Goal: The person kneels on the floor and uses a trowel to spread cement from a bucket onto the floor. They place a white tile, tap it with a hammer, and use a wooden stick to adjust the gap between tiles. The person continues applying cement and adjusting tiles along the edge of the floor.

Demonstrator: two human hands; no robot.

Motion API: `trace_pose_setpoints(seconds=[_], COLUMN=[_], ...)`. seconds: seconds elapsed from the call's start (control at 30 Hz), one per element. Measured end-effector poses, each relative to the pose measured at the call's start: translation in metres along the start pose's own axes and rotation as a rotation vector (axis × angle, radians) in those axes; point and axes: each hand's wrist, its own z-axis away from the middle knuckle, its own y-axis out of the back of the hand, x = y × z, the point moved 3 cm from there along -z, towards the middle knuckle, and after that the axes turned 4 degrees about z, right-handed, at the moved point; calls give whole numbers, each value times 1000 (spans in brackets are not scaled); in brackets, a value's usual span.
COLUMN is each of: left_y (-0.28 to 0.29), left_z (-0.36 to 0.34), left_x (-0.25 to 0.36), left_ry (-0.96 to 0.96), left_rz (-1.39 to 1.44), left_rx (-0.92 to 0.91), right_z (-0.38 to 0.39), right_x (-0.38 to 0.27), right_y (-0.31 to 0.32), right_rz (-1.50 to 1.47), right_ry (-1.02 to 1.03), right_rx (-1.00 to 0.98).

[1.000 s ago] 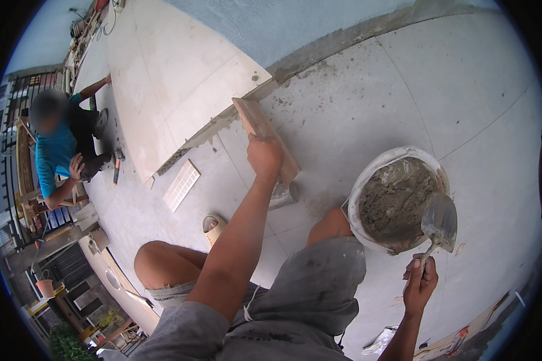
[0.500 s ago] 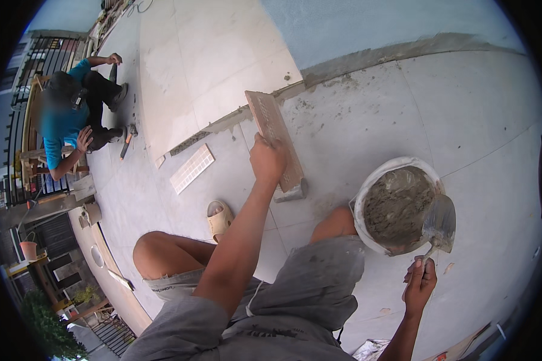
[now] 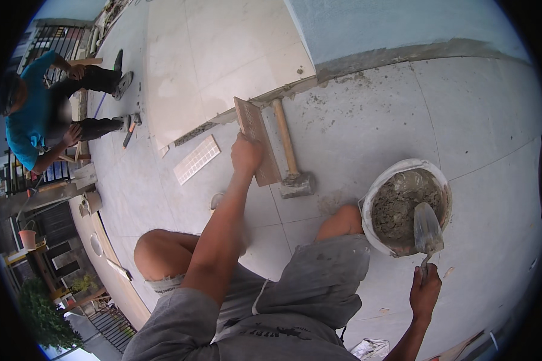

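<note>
My left hand is closed on the edge of a narrow tile strip, tilted up with its brown ridged back showing. Beside the strip, a mallet with a wooden handle and a dark block head lies on the floor. At the right, my right hand grips the handle of a trowel. The trowel's grey, mortar-smeared blade is over the near right part of a white-rimmed bucket. Wet grey mortar fills much of that bucket. Whether the blade touches the mortar, I cannot tell.
Left of my hand lies a light tile piece with a grid pattern. A raised cream-tiled slab meets the blue wall ahead. A person in a blue shirt is at the far left, near an orange-handled hammer.
My left hand has moved the tile strip left, uncovering the mallet's handle. My right hand has shifted the trowel blade left over the bucket. The other person has moved left and lowered a hand.
</note>
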Motion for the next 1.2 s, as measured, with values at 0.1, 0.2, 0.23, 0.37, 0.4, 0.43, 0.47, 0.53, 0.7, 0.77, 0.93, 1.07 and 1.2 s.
trace_pose_setpoints(seconds=[0.1,0.2,0.23,0.37,0.4,0.43,0.47,0.53,0.7,0.77,0.93,1.07,1.2], left_y=[-3,-6,-8,-7,-7,-7,-6,-4,-12,-16,-22,-32,-37], left_z=[-5,-10,-10,-9,-9,-10,-11,-9,-10,-9,-4,-2,-2], left_x=[-3,-6,-4,-2,-4,-2,0,-2,-13,-13,-12,-15,-12], left_ry=[24,20,15,5,9,7,10,23,51,68,9,36,29], left_rz=[-30,-41,-40,-34,-30,-28,-44,-74,-62,-61,-37,31,48], left_rx=[-23,-34,-43,-50,-49,-46,-46,-51,-50,-39,2,30,37], right_z=[7,9,11,12,12,11,10,12,13,12,7,4,-6], right_x=[1,-1,-2,-11,-12,-12,-14,-21,-20,-20,-18,-17,-55], right_y=[3,4,3,2,2,3,5,12,13,13,19,19,26], right_rz=[46,62,69,94,82,64,59,59,68,83,109,156,202], right_ry=[-19,-26,-34,-31,-35,-39,-60,-102,-107,-107,-158,-113,82], right_rx=[-35,-33,-30,-7,-8,-6,-19,-48,-61,-49,-83,-61,42])
